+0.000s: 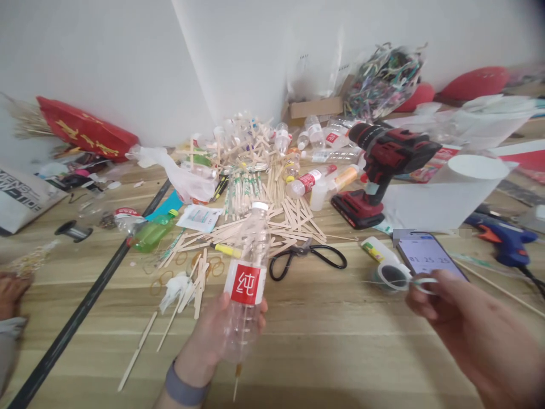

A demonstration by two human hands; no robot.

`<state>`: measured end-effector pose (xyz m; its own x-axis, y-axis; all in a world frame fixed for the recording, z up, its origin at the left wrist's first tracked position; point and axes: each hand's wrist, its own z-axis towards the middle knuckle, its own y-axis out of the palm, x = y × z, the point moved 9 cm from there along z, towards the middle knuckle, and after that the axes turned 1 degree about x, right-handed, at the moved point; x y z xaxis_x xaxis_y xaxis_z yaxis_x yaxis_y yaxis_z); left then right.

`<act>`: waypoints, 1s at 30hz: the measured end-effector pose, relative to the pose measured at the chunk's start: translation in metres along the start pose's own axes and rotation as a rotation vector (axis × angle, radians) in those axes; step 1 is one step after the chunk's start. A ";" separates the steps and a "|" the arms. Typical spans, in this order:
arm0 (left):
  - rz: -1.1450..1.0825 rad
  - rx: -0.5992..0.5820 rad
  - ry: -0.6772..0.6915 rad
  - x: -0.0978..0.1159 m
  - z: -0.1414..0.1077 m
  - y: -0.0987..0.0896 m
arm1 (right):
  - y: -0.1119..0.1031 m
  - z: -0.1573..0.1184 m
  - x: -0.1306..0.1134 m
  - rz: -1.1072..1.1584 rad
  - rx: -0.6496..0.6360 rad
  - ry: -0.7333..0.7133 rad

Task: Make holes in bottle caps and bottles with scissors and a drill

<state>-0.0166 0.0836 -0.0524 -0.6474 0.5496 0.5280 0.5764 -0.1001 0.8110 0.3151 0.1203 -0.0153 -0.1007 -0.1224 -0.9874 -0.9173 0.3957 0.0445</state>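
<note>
My left hand (204,332) is wrapped round a clear plastic bottle (251,244), held upright above the table with its white cap on top. A red and white label covers its middle, and a thin stick (237,378) with a brownish knob shows below its base. At the right, my right hand (464,324) pinches a small whitish ring (424,284); a fine strand seems to run left from it. Beside those fingers lie a small tub with dark contents (394,276) and a phone (430,255) with digits on its screen. Black-handled scissors (304,255) lie behind the bottle.
Loose wooden sticks (272,227) and more bottles (313,179) crowd the back. A red cordless drill (378,170) stands right of them, a blue glue gun (504,236) farther right. A black pole (93,292) crosses the left side, near another person's hand (12,292).
</note>
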 end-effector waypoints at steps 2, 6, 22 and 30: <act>0.013 -0.006 -0.017 -0.006 0.003 0.002 | 0.030 -0.010 0.002 0.008 -0.089 0.045; 0.030 0.007 -0.020 -0.013 0.008 0.003 | 0.070 -0.019 0.005 -0.010 -0.314 0.032; 0.047 -0.049 -0.218 -0.032 0.024 0.026 | 0.118 -0.030 0.000 0.021 -0.490 -0.003; 0.006 -0.002 -0.211 -0.032 0.023 0.025 | 0.105 -0.028 0.003 -0.018 -0.430 0.027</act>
<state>0.0300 0.0823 -0.0546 -0.5248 0.7105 0.4687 0.5787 -0.1060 0.8086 0.2073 0.1363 -0.0097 -0.0881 -0.1518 -0.9845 -0.9955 -0.0215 0.0924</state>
